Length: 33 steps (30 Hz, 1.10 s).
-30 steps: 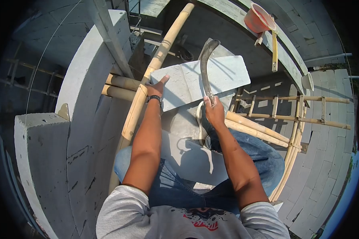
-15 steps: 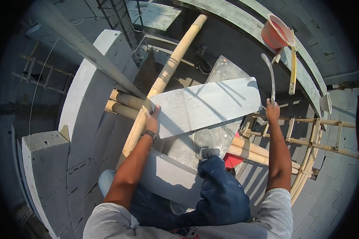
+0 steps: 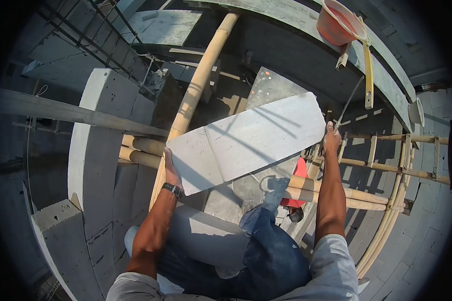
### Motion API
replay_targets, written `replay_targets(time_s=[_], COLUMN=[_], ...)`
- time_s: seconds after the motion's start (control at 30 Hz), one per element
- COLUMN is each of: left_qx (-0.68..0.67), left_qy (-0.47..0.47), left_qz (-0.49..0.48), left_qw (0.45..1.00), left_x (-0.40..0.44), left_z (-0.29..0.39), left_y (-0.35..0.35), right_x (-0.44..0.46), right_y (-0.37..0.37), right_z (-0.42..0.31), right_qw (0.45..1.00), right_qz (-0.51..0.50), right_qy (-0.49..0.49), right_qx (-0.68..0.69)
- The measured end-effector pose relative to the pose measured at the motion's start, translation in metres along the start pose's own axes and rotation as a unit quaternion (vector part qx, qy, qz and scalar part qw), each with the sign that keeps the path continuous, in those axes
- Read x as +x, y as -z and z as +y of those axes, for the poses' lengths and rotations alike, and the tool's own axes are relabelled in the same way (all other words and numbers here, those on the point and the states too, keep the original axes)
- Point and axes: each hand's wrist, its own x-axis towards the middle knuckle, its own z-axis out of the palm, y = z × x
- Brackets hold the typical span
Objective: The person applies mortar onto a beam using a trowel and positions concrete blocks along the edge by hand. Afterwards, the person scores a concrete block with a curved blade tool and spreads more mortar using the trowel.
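A pale grey lightweight concrete block (image 3: 256, 135) with a scored line across it lies slanted over a grey, spotted board (image 3: 266, 88). My left hand (image 3: 172, 168) grips the block's left end, thumb side at its upper corner. At the block's right end, my right hand (image 3: 331, 138) is closed around a tool with a long thin blade (image 3: 352, 95), which points up and away. Most of its handle is hidden by the fingers, so its exact kind is unclear. Below the block are my bent knee (image 3: 273, 246) and another pale block (image 3: 201, 231).
Bamboo poles (image 3: 203, 75) cross beside and under the work. A block wall (image 3: 93, 150) rises at left, with a slanted beam (image 3: 80, 115) across it. A red bucket (image 3: 336, 25) and yellow level (image 3: 369, 78) are at upper right, near a bamboo ladder (image 3: 371, 150).
The block has turned slightly, its left end nearer me, with my left hand still on it. My right hand has come closer to the block's right end, and the blade has tilted. The view has shifted.
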Motion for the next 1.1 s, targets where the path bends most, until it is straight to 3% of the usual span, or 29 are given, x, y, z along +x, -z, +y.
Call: replay_targets(time_s=[0.07,0.1,0.23,0.3,0.4,0.47,0.5,0.63,0.67,0.77,0.8,0.9,1.0,1.1], left_qx=[0.000,0.028,0.105,0.119,0.113,0.083,0.067,0.148,0.205,0.217,0.145,0.063,0.078,0.051], left_qy=[0.055,0.058,0.061,0.068,0.031,0.057,0.071,-0.037,-0.104,-0.126,-0.126,-0.166,-0.149,-0.154], left_qz=[-0.030,-0.049,-0.089,-0.102,-0.048,-0.052,-0.053,-0.112,-0.022,-0.094,-0.107,-0.103,-0.083,-0.139], left_qw=[0.998,0.997,0.989,0.985,0.992,0.994,0.994,0.982,0.973,0.963,0.976,0.979,0.982,0.977], left_x=[-0.029,-0.036,-0.054,-0.057,-0.063,-0.054,-0.053,-0.044,-0.030,-0.021,-0.018,0.001,0.016,0.040], left_z=[0.028,0.038,0.057,0.055,0.034,0.037,0.039,0.052,0.036,0.031,0.030,0.017,-0.001,-0.015], left_y=[-0.031,-0.044,-0.067,-0.072,-0.088,-0.083,-0.081,-0.096,-0.079,-0.053,-0.050,-0.017,-0.005,0.001], right_x=[-0.001,-0.007,0.000,0.008,0.030,0.026,0.022,0.019,0.017,0.026,0.032,0.015,-0.002,0.002], right_y=[0.016,0.028,0.072,0.072,0.058,0.050,0.046,0.043,0.041,0.048,0.054,0.061,0.047,0.039], right_z=[-0.027,-0.040,-0.088,-0.094,-0.084,-0.089,-0.091,-0.112,-0.112,-0.093,-0.075,-0.040,-0.037,-0.039], right_qw=[0.997,0.999,0.977,0.978,0.981,0.984,0.985,0.991,0.989,0.982,0.980,0.985,0.984,0.989], right_qz=[0.013,-0.001,0.006,0.007,0.025,0.020,0.047,0.036,0.032,0.026,-0.003,0.023,0.120,0.129], right_qy=[0.006,0.008,0.086,0.088,0.083,0.050,0.087,0.127,0.144,0.156,0.156,0.123,0.098,0.068], right_qx=[-0.080,-0.036,-0.193,-0.187,-0.174,-0.170,-0.142,-0.033,-0.012,-0.104,-0.123,-0.123,-0.093,-0.036])
